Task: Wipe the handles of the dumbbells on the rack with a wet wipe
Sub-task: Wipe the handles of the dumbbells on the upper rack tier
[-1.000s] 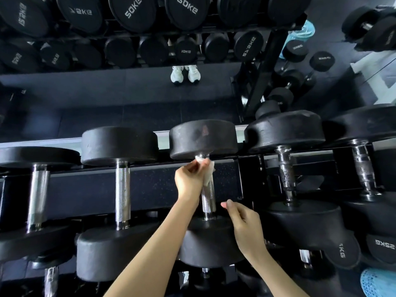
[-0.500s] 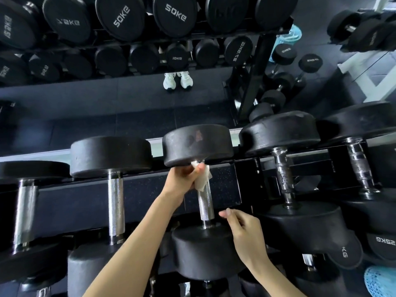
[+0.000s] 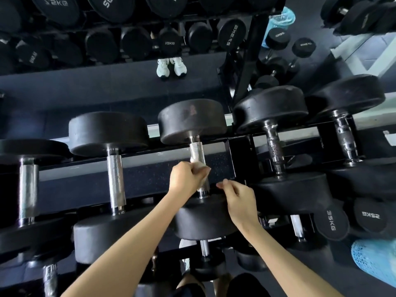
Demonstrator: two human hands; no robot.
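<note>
The left hand [image 3: 186,179] has slid down the knurled chrome handle [image 3: 197,151] of the black round-headed rubber dumbbell [image 3: 192,122] at the centre of the frame. Half a second ago it sat just under the far head; now it is near the near head, leaving the upper handle bare. Its fingers are curled tight round the handle with the white wet wipe [image 3: 201,166] pressed beneath them. The dumbbell lies across the black steel rack [image 3: 242,155]. The right hand [image 3: 240,202] remains just right of the handle, fingers loosely curled and holding nothing.

Most of the wipe is buried in the fist, with only a crumpled corner showing. The lower handle is hidden behind the left hand. Whether the right hand touches the near head cannot be told. The teal mesh object [image 3: 372,260] at lower right is cut off by the frame edge.
</note>
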